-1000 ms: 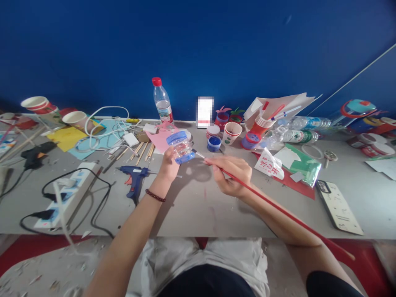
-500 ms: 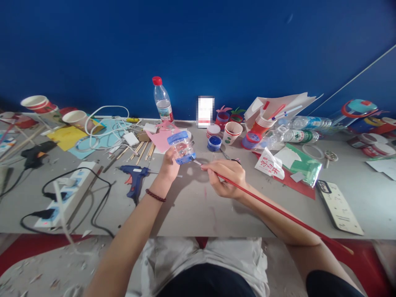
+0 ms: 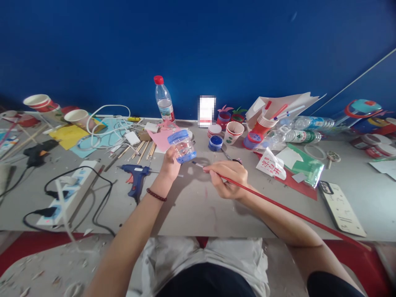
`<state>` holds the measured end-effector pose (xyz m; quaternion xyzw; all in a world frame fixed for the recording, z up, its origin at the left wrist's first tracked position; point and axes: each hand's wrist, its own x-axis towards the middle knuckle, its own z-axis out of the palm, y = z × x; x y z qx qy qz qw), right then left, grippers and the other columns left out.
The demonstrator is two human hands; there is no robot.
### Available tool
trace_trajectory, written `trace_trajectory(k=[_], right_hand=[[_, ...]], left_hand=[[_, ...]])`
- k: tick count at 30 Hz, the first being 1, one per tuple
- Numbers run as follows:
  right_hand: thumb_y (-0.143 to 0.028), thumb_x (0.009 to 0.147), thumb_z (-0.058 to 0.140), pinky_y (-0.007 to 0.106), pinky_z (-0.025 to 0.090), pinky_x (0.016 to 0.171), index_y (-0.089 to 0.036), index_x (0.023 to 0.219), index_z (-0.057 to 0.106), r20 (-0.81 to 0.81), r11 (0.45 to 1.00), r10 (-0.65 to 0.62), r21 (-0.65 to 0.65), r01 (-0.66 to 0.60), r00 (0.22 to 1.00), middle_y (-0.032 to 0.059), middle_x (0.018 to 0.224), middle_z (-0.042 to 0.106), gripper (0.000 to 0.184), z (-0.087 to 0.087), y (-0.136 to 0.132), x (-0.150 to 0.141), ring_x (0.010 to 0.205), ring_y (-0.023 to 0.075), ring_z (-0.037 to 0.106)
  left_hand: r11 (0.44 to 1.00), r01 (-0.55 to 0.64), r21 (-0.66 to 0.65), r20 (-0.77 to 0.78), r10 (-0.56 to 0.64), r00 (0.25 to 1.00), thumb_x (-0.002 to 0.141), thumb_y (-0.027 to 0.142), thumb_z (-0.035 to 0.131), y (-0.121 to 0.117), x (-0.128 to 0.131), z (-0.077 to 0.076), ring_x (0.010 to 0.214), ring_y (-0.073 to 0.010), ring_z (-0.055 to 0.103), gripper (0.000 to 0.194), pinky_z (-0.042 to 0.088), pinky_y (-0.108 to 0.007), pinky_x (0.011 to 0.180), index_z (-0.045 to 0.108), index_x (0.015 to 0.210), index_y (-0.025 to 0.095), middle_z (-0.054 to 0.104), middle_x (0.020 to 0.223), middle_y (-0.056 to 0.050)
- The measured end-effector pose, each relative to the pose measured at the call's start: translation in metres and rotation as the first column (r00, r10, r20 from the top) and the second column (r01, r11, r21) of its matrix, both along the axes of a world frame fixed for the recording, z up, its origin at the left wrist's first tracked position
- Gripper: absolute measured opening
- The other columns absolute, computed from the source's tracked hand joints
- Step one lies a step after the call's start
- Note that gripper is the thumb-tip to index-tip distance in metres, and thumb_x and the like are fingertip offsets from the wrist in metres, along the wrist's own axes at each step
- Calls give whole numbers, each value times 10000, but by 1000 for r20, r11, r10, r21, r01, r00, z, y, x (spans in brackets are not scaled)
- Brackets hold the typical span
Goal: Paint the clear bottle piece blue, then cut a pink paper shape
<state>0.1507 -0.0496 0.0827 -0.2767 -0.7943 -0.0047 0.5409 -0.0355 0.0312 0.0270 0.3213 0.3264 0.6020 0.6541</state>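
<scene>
My left hand (image 3: 171, 165) grips a clear plastic bottle piece (image 3: 183, 147) with blue paint around both its ends, tilted above the table. In my right hand (image 3: 230, 178) is a long paintbrush (image 3: 278, 201) with a red handle, held like a pen. Its dark tip points at the lower blue band and sits slightly apart from it. Behind the hands stands an uncapped jar of blue paint (image 3: 215, 142), beside a paper cup (image 3: 233, 133).
A blue glue gun (image 3: 136, 177) and a white power strip (image 3: 69, 194) with cords lie at left. A red-capped bottle (image 3: 163, 101) stands at the back. At right are a phone (image 3: 342, 208), coloured paper (image 3: 305, 165) and lying plastic bottles (image 3: 305, 136).
The brush tip has drawn back from the lower blue band of the bottle piece, slightly to the right. My left hand keeps its hold, and the view has shifted a little.
</scene>
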Motion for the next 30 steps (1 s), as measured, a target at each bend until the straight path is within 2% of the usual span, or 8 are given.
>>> trace_trajectory(k=[6,9,13,20,25,30], right_hand=[[-76,881,501,275,596,644,-212,1056,676,-31,1000,-8,8,8,1000,32,774,752,282,-2,1,-1,684,158,722],[-73,875,496,266,587,617,-198,1028,684,1,1000,2,-4,-2,1000,47,770,753,272,-3,2,0,664,161,714],[-103,883,474,254,572,567,-215,976,698,15,1000,7,-28,-7,1000,17,667,724,268,-1,1,1,584,154,690],[-79,885,482,277,591,616,-200,1027,679,-2,1000,-1,-19,1,1000,50,770,757,271,-1,1,-1,673,165,719],[-83,882,481,261,569,571,-206,999,684,6,999,33,-30,-33,999,20,690,728,264,-1,0,-2,589,152,686],[-98,892,474,283,573,610,-216,1041,693,-19,999,-4,-37,3,1000,36,740,741,290,-1,-1,-2,648,170,700]], left_hand=[[1000,-14,-1,11,14,1000,568,613,818,1,1,0,902,-232,685,578,548,-340,783,708,953,197,736,911,-50],[1000,-7,3,15,7,1000,572,603,821,1,0,-1,910,-233,688,564,548,-342,793,707,952,202,740,920,-48],[1000,-29,6,-6,29,1000,597,611,800,1,0,-2,936,-249,693,533,544,-350,799,702,926,203,741,908,-51],[1000,11,8,-6,-11,1000,583,610,810,1,0,-2,940,-245,686,576,545,-350,793,702,975,202,742,942,-50],[1000,-9,-6,-12,8,1000,598,599,801,1,0,-3,928,-245,689,550,541,-345,784,696,956,195,740,919,-53],[999,-22,-33,-38,21,999,589,595,801,0,1,-1,919,-244,692,546,534,-347,799,701,953,201,743,895,-43]])
